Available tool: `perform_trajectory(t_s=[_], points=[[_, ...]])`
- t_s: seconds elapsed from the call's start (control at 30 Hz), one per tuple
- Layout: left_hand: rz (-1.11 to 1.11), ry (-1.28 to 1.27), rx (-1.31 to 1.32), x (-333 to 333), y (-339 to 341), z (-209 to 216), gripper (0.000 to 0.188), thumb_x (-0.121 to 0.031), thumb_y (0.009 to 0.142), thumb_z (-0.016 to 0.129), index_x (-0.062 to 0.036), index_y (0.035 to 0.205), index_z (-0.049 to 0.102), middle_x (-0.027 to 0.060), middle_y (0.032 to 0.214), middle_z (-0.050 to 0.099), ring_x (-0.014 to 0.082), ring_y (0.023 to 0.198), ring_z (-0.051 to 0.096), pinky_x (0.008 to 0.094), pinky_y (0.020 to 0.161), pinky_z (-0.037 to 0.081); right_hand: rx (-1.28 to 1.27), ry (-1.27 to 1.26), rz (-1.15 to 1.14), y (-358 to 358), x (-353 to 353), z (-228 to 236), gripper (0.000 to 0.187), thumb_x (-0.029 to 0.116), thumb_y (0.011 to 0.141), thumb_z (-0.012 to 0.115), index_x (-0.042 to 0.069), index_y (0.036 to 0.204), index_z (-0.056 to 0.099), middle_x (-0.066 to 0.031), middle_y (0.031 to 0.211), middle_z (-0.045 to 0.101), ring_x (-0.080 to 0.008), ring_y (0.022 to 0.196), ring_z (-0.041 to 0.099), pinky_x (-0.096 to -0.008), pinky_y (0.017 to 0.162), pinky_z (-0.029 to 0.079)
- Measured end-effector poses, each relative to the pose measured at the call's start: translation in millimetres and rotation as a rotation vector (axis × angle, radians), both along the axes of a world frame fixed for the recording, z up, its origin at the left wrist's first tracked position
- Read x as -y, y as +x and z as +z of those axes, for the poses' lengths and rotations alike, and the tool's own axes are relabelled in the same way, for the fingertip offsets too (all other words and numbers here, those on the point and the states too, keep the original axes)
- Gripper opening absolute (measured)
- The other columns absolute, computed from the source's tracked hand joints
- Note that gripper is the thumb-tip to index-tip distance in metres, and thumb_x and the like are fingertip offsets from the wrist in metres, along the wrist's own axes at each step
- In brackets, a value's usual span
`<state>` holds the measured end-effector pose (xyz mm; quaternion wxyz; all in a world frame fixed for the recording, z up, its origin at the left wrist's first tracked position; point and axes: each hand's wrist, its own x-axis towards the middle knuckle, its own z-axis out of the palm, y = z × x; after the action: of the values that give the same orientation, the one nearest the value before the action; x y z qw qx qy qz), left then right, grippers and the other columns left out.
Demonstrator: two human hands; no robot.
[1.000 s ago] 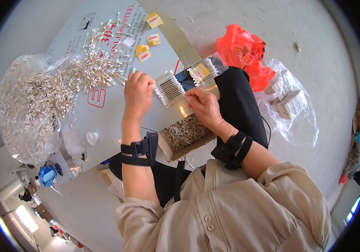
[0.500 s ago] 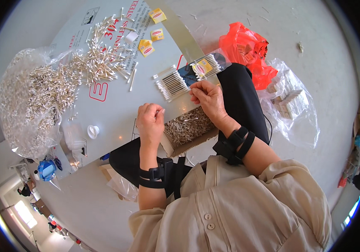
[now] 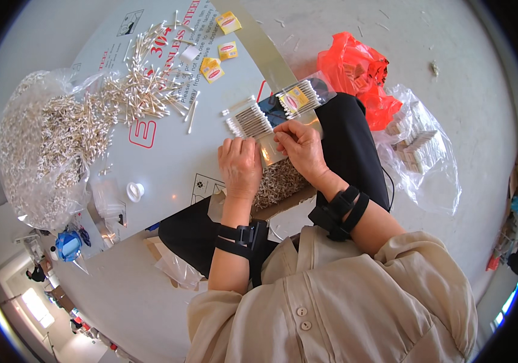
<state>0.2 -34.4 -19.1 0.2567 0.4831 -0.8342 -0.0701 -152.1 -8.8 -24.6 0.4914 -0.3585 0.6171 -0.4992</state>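
Note:
My left hand is bent over the table's near edge with its fingers curled closed. What its fingertips grip, if anything, is hidden. Close on its right, my right hand makes a pinch, and I cannot make out what is in it. Just beyond both hands lies a neat row of cotton swabs. A second row of swabs, with a yellow card on it, lies to the right on clear plastic. Below my hands, an open cardboard box holds many loose swabs. A shiny patch shows between the hands.
A big clear bag of swabs spills a loose pile over the table. Several small yellow boxes lie at the far edge. A white cap sits at left. Red and clear bags are at right.
My left hand has moved right and slightly up, close to my right hand, and now covers part of the box. My right hand has hardly moved.

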Motion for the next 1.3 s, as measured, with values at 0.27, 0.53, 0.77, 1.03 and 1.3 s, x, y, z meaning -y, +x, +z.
perform_trajectory(t_s=[0.27, 0.53, 0.77, 1.03, 1.3], points=[[0.024, 0.007, -0.018, 10.4, 0.6, 0.1, 0.015, -0.007, 0.074, 0.069, -0.0077, 0.086, 0.06, 0.0061, 0.079, 0.056, 0.0272, 0.079, 0.054, 0.0401, 0.07, 0.042, -0.027, 0.011, -0.002, -1.3, 0.5, 0.9, 0.008, 0.004, 0.088, 0.062, -0.003, 0.091, 0.066, -0.0056, 0.07, 0.065, -0.0103, 0.059, 0.064, -0.0252, 0.055, 0.051], [0.078, 0.11, 0.002, 3.1, 2.5, 6.4, 0.045, -0.015, 0.074, 0.074, -0.0063, 0.116, 0.059, 0.0109, 0.11, 0.059, 0.0307, 0.107, 0.054, 0.0451, 0.091, 0.042, -0.219, -0.09, 0.013, -3.9, 0.9, -0.5, 0.004, 0.001, 0.084, 0.062, 0.0, 0.087, 0.065, -0.0126, 0.072, 0.065, -0.0214, 0.063, 0.066, -0.0319, 0.058, 0.05], [0.036, 0.285, 0.258, -5.2, -6.4, 0.2, 0.088, -0.043, 0.087, 0.065, -0.0044, 0.153, 0.021, 0.0165, 0.16, 0.019, 0.034, 0.149, 0.013, 0.0594, 0.116, 0.009, -0.613, -0.273, 0.068, -14.6, 16.6, 7.1, 0.003, 0.005, 0.079, 0.063, 0.004, 0.08, 0.061, -0.0148, 0.079, 0.063, -0.0376, 0.074, 0.063, -0.0429, 0.063, 0.05], [0.072, 0.262, 0.21, -7.2, -9.2, -4.9, 0.093, -0.045, 0.085, 0.067, -0.003, 0.152, 0.02, 0.0193, 0.159, 0.019, 0.0354, 0.149, 0.014, 0.0588, 0.116, 0.009, -0.807, -0.271, 0.161, -13.4, 22.1, 4.8, 0.011, 0.008, 0.076, 0.068, 0.005, 0.085, 0.063, -0.0122, 0.082, 0.063, -0.0351, 0.074, 0.064, -0.0412, 0.064, 0.052], [0.226, 0.263, 0.134, -19.2, 1.2, -1.3, 0.102, -0.049, 0.081, 0.07, 0.0007, 0.152, 0.016, 0.0231, 0.159, 0.016, 0.0383, 0.148, 0.012, 0.0571, 0.117, 0.009, -0.893, -0.278, 0.226, -14.9, 28.9, 7.9, 0.015, 0.01, 0.074, 0.071, 0.006, 0.085, 0.062, -0.0122, 0.084, 0.062, -0.036, 0.075, 0.064, -0.0438, 0.064, 0.052]])
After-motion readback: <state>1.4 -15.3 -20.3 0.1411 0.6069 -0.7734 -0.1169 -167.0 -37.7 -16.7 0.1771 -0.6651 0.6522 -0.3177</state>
